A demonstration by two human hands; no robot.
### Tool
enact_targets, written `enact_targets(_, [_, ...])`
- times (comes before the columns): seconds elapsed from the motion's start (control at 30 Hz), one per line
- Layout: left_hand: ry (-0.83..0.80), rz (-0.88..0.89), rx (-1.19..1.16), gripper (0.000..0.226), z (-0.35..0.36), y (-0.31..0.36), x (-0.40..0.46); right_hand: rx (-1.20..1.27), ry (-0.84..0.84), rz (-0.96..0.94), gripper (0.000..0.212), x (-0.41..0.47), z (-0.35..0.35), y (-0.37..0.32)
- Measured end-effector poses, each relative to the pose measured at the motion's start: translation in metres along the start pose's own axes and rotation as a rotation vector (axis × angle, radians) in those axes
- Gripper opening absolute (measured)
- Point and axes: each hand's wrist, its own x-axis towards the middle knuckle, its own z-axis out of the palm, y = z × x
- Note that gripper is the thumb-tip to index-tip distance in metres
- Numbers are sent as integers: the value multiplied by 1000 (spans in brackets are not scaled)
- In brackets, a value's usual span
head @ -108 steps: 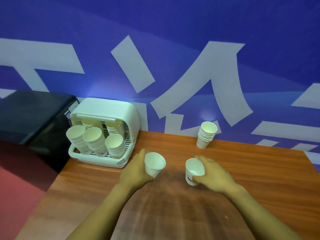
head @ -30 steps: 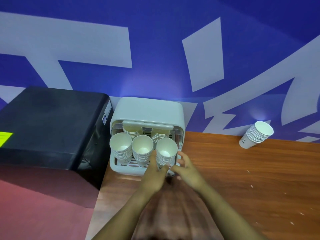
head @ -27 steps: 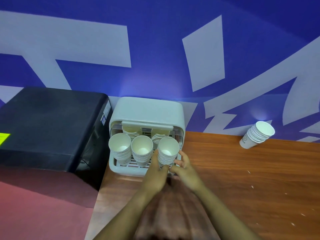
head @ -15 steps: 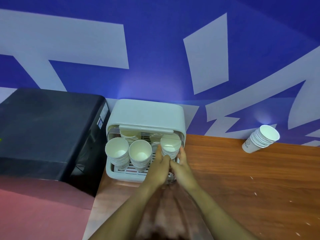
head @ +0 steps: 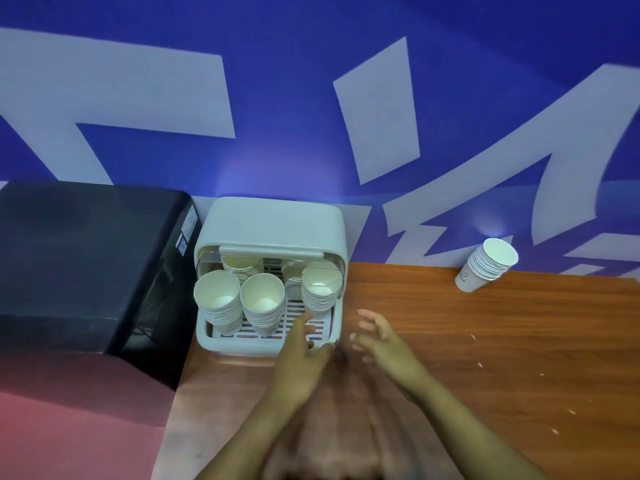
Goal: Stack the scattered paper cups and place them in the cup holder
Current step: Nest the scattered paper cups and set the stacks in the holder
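Observation:
The white cup holder [head: 273, 223] stands at the table's back left corner, lid raised. Inside lean three front stacks of white paper cups: a left stack [head: 219, 301], a middle stack [head: 262, 304] and a right stack [head: 320, 289], with more cups behind them. My left hand [head: 304, 351] hovers at the holder's front rim, fingers relaxed, holding nothing. My right hand [head: 384, 344] floats over the table just right of the holder, fingers spread, empty. A further stack of cups [head: 486, 265] leans against the wall at the back right of the table.
A black box-like appliance [head: 86, 258] stands left of the holder, off the wooden table [head: 502, 358]. A blue wall with white shapes runs behind. The table's left edge drops to a reddish floor [head: 69, 427]. Small white specks dot the tabletop at right.
Both hands gripped the right stack half a second ago; now they have let go and drawn back toward me, and the stack rests deeper in the holder.

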Motion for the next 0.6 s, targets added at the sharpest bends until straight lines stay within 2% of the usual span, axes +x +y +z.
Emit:
enact_targets(0.07, [-46, 52, 90, 46, 14, -4, -9, -51, 24, 30, 45, -7, -20, 8])
enact_targets(0.2, [-142, 140, 229, 54, 52, 7, -3, -20, 130, 77, 39, -16, -67, 17])
enact_targets(0.33, [-188, 220, 360, 59, 96, 39, 18, -9, 177, 57, 43, -22, -123, 16])
enact_targets(0.6, [-227, 207, 416, 61, 191, 89, 64, -29, 205, 19, 47, -8, -240, 23])
